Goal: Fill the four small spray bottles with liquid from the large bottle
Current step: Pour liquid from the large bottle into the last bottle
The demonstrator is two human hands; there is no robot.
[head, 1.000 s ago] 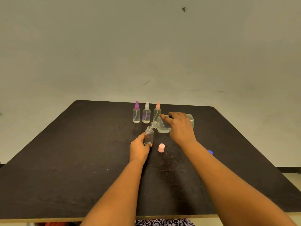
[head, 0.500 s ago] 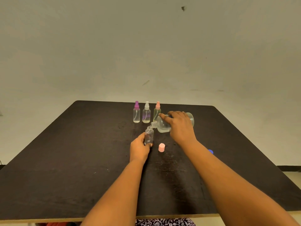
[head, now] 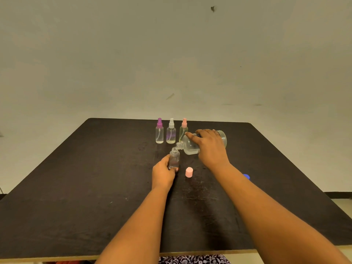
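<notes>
My right hand (head: pixel 211 147) grips the large clear bottle (head: pixel 189 146), tipped on its side with its open mouth just above the neck of an uncapped small bottle (head: pixel 174 158). My left hand (head: pixel 162 173) holds that small bottle upright on the black table (head: pixel 76 187). Behind them three capped spray bottles stand in a row: one with a purple top (head: pixel 159 133), one with a white top (head: pixel 171 133) and one with a pink top (head: pixel 183 130). A pink cap (head: pixel 189 172) stands on the table just right of my left hand.
A blue cap (head: pixel 246 176) lies on the table, half hidden behind my right forearm. A plain wall rises behind the table's far edge. The near table edge runs along the bottom, with patterned cloth below it.
Both hands and the bottles hold almost the same pose; the large bottle stays tipped over the small bottle's neck.
</notes>
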